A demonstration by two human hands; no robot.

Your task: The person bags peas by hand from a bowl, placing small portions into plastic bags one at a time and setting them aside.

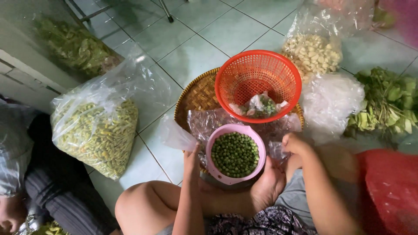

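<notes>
A big clear bag of green pods point(98, 130) stands on the tile floor at far left. The left hand point(191, 161) is beside the pink bowl of peas point(235, 153), its fingers pinching thin clear plastic point(176, 137). The right hand point(294, 143) is curled closed just beside the bowl; what it holds is hidden. Behind them an orange basket point(258, 85) sits on a woven tray point(198, 95).

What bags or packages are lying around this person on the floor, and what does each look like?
Big clear plastic bag, left: bulging with yellow-green pods.
Clear bag, far left: darker green pods.
Clear bag, behind the orange basket: pale, cream-coloured pieces.
White crumpled plastic bag, right of the basket.
Small clear bag, inside the basket: some green peas.
No labels, signs or screens show.
</notes>
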